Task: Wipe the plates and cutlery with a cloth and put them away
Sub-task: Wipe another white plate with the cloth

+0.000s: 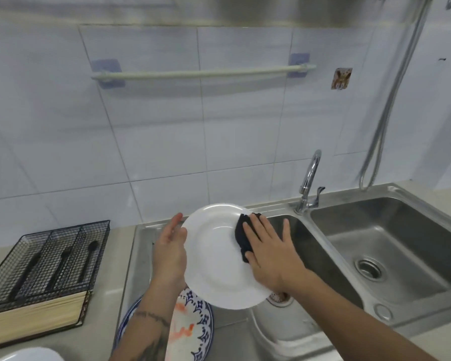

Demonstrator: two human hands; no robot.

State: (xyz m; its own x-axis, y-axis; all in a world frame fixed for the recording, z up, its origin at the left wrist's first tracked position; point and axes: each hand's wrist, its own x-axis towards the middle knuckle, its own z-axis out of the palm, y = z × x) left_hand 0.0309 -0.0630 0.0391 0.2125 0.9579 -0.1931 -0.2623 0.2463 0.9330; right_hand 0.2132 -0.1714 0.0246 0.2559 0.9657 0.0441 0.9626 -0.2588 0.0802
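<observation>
**White plate held over the sink, dark cloth pressed to its right side**

A person stands at a steel double sink (323,212), and both hands are up over the left basin. The white plate (214,256) is tilted, its face turned toward the person, and it hangs above that basin without touching the steel. The left hand (169,251) supports the plate at its left edge: the palm lies against the rim with the fingers nearly straight and pointing up, the thumb resting on the front of the rim. The right hand (268,251) lies flat with fingers spread, pressing a dark cloth (241,238) against the right side of the plate's face; the cloth is bunched under the fingers and reaches to the plate's upper right rim.

Below the held plate, in the left basin, a blue-patterned plate (201,324) with orange smears shows beside the left forearm, and a white dish (279,332) lies near the basin's front right. The tap (309,181) rises from the sink's back edge between the basins.

On the counter's left side sits a black wire cutlery tray (47,259) with dark-handled pieces lying in its compartments, resting on a wooden-looking block (34,319). At the counter's front left corner another white plate rim (29,355) peeks in.
</observation>
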